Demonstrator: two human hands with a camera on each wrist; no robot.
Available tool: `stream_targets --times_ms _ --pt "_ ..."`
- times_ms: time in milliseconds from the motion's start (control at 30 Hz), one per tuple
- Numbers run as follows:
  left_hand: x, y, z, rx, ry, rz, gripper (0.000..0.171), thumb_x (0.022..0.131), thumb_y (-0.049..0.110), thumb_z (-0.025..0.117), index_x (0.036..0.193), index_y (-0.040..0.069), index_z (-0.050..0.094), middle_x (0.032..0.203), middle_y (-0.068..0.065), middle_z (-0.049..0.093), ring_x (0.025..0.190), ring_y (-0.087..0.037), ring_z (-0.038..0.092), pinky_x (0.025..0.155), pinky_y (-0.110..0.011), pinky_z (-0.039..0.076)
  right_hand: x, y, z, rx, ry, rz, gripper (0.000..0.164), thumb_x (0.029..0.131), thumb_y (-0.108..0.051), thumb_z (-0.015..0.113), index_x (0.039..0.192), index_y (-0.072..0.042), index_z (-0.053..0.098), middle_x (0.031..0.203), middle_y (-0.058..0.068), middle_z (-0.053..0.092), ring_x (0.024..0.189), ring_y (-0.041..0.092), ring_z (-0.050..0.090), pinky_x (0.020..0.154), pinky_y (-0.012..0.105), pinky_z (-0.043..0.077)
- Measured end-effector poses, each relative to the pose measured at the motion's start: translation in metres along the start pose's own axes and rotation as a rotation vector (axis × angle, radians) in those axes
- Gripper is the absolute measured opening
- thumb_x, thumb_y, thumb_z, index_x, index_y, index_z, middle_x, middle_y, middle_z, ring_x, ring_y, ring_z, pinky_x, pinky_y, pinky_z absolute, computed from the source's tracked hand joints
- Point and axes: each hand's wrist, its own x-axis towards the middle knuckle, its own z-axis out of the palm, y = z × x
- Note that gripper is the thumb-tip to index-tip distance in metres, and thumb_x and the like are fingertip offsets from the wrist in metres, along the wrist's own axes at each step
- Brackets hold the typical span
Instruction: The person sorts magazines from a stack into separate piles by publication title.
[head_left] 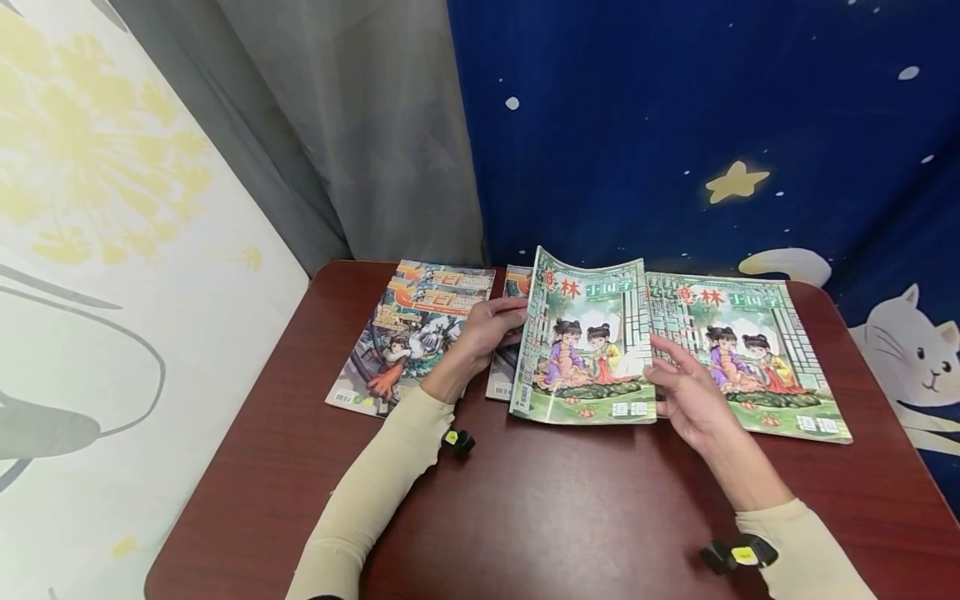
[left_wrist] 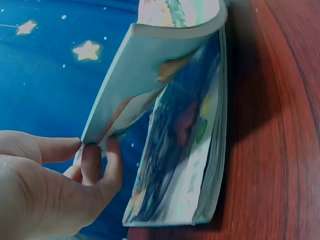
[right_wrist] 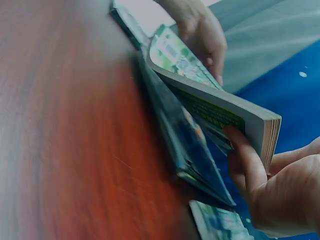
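Head view shows us a green, rectangular paper magazine (head_left: 588, 342), long axis roughly twelve-to-six, raised between both hands: left hand (head_left: 486, 332) pinching its edge at ten o'clock, right hand (head_left: 692, 398), equally near, pinching at four.

The desk (head_left: 570, 508) is shiny, dark red-brown wood with rounded back corners. Behind it hangs a dark blue curtain (head_left: 615, 125) with white dots (head_left: 512, 103), a yellow star (head_left: 738, 182) and a white cat (head_left: 915, 367) on it. Just beside it is a plain grey curtain (head_left: 382, 125). On the left, a white wall (head_left: 217, 333) shows a big yellow flower (head_left: 90, 133).
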Motion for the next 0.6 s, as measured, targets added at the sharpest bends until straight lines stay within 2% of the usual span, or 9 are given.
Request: stream_targets --times_ms 100,167,200,300,400,433,500,600 --pt "0.001 0.0 0.007 -0.016 -0.03 -0.001 0.037 0.105 0.009 0.065 0.141 0.005 0.067 0.137 -0.019 0.07 0.104 -0.02 0.073 0.083 -0.031 0.065 -0.006 -0.006 -0.015 0.072 -0.022 0.002 0.069 0.107 -0.007 0.057 0.166 -0.034 0.032 0.177 0.02 -0.013 0.085 -0.004 0.05 0.055 0.017 0.042" --pt "0.002 0.0 0.014 -0.045 -0.056 -0.006 0.038 0.105 0.009 0.064 0.142 0.005 0.065 0.139 -0.019 0.069 0.105 -0.025 0.073 0.079 -0.03 0.065 -0.011 -0.01 -0.026 0.117 -0.032 -0.008 0.063 0.107 -0.006 0.058 0.16 -0.037 0.042 0.176 0.019 -0.007 0.086 -0.004 0.052 0.054 0.017 0.042" --pt "0.002 0.0 0.017 -0.063 -0.07 -0.009 0.038 0.105 0.008 0.063 0.143 0.005 0.064 0.14 -0.019 0.068 0.107 -0.028 0.073 0.078 -0.03 0.065 -0.013 -0.011 -0.033 0.142 -0.036 -0.018 0.061 0.107 -0.005 0.058 0.157 -0.038 0.047 0.173 0.02 0.001 0.086 -0.003 0.053 0.054 0.017 0.042" --pt "0.004 -0.002 0.032 -0.088 -0.106 -0.017 0.039 0.106 0.008 0.062 0.144 0.006 0.063 0.14 -0.019 0.067 0.109 -0.035 0.073 0.075 -0.03 0.065 -0.019 -0.014 -0.053 0.237 -0.062 -0.075 0.055 0.107 0.001 0.053 0.148 -0.035 0.058 0.155 0.008 0.035 0.093 0.0 0.058 0.065 0.018 0.048" --pt "0.004 -0.005 0.053 -0.081 -0.15 -0.028 0.044 0.104 0.007 0.065 0.147 0.013 0.06 0.136 -0.016 0.068 0.106 -0.032 0.073 0.071 -0.03 0.065 -0.027 -0.017 -0.075 0.342 -0.094 -0.113 0.052 0.108 0.006 0.048 0.142 -0.029 0.065 0.13 -0.005 0.059 0.103 0.004 0.064 0.081 0.02 0.054" --pt "0.004 -0.007 0.061 -0.079 -0.168 -0.033 0.047 0.103 0.006 0.066 0.148 0.016 0.06 0.134 -0.015 0.068 0.104 -0.03 0.073 0.07 -0.03 0.065 -0.03 -0.017 -0.083 0.379 -0.1 -0.114 0.052 0.108 0.007 0.046 0.141 -0.027 0.067 0.126 -0.005 0.065 0.106 0.005 0.066 0.086 0.022 0.056" --pt "0.004 -0.009 0.077 -0.081 -0.202 -0.042 0.054 0.101 0.004 0.068 0.15 0.022 0.057 0.128 -0.012 0.069 0.1 -0.025 0.072 0.069 -0.03 0.064 -0.036 -0.019 -0.097 0.446 -0.102 -0.096 0.049 0.109 0.005 0.044 0.137 -0.026 0.07 0.12 -0.003 0.073 0.107 0.009 0.071 0.085 0.03 0.062" --pt "0.004 -0.014 0.101 -0.111 -0.238 -0.053 0.059 0.099 0.001 0.069 0.151 0.026 0.056 0.119 -0.011 0.07 0.093 -0.021 0.071 0.068 -0.031 0.065 -0.046 -0.021 -0.116 0.566 -0.129 -0.06 0.048 0.112 0.0 0.039 0.136 -0.025 0.072 0.121 0.001 0.077 0.108 0.018 0.076 0.084 0.041 0.065"
